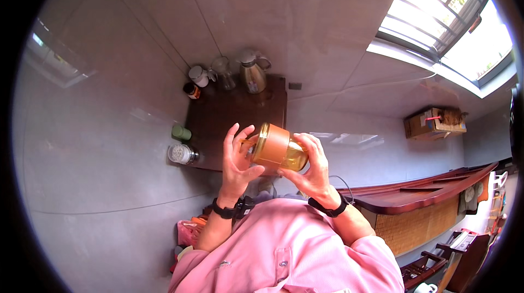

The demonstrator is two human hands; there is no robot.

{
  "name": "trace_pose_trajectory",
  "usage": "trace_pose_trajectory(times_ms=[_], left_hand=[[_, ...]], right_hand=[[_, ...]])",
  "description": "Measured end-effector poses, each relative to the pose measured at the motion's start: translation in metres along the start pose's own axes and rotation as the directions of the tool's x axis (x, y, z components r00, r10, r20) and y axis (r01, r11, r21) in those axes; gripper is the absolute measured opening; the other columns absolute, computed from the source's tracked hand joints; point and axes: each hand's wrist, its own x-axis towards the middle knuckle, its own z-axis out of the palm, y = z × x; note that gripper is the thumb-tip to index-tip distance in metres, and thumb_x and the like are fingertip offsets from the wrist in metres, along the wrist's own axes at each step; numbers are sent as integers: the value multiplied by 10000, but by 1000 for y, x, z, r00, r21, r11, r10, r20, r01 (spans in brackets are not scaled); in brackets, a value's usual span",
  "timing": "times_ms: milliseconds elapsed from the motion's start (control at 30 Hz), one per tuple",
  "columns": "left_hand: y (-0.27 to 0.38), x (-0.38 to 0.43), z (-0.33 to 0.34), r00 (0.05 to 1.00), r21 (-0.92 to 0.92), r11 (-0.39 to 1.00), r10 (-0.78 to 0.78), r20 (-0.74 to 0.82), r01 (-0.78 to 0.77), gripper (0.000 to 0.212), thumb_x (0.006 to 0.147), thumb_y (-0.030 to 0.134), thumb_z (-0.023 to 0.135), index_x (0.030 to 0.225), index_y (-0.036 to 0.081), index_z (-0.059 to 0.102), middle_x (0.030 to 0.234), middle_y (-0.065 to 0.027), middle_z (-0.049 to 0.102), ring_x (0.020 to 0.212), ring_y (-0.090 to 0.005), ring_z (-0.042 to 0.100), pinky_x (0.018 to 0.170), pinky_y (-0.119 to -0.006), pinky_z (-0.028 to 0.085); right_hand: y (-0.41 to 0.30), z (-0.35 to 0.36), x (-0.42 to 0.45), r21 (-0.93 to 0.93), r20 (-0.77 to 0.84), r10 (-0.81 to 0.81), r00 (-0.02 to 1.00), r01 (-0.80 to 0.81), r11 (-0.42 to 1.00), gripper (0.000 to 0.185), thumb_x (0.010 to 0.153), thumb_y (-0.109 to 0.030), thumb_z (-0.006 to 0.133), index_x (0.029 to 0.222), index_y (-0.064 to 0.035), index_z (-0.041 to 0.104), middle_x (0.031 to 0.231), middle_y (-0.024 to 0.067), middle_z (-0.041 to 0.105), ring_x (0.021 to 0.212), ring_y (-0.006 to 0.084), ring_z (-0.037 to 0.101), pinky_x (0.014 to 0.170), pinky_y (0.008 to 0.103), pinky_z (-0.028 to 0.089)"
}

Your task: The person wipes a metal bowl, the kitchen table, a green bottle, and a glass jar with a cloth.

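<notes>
An amber glass jar or cup with a brown band (275, 145) is held on its side in front of my chest, above the near edge of a dark wooden table (229, 117). My right hand (313, 166) grips the amber end at the right. My left hand (239, 160) is at the other end, its fingers spread and curved around the rim side; whether they touch the glass is hard to tell. An orange strap or handle shows between its fingers.
On the table's far side stand a metal thermos jug (252, 74), a glass pitcher (224, 74), a white lidded mug (199, 76) and a small dark jar (191, 90). At its left are a green canister (181, 133) and a container of white sticks (181, 153). A wooden bench (421, 194) lies right.
</notes>
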Motion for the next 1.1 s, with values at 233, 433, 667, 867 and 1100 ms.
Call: trace_pose_trajectory(times_ms=[233,433,667,867,1100], left_hand=[[9,-2,12,992,154,982,-96,-83,108,995,734,218,907,1508,55,303,1453,-130,423,1291,-211,488,1063,-353,450],[6,-6,7,983,167,970,-165,-82,177,842,763,213,882,1441,15,425,1371,-81,512,1247,-176,523,1075,-333,423],[4,-10,-5,993,137,984,-111,-31,114,790,776,183,850,1437,36,442,1393,-71,492,1291,-185,493,1098,-335,398],[-7,-6,-5,999,418,908,-36,36,18,987,810,298,833,1561,51,242,1467,-116,452,1356,-206,434,1133,-355,355],[3,-11,-13,973,310,930,-223,57,195,827,853,177,772,1540,60,327,1420,-113,470,1305,-194,477,1108,-345,384]], right_hand=[[5,9,-12,-184,5,-256,967,252,950,798,625,-58,888,1330,-30,514,1297,237,510,1148,425,553,958,482,500],[5,6,-10,-149,39,-275,961,278,949,795,631,-52,883,1331,-30,507,1307,226,495,1165,420,540,957,478,499],[-1,1,-1,128,264,5,964,-41,991,833,664,-115,886,1371,-24,454,1332,211,481,1203,359,539,993,423,485],[6,2,-11,126,262,34,965,-69,990,817,683,-74,852,1394,-31,452,1335,205,478,1206,337,541,1002,407,485],[26,8,-18,255,297,115,948,-195,947,789,690,-55,849,1385,-23,477,1332,172,486,1203,290,551,968,367,501]])
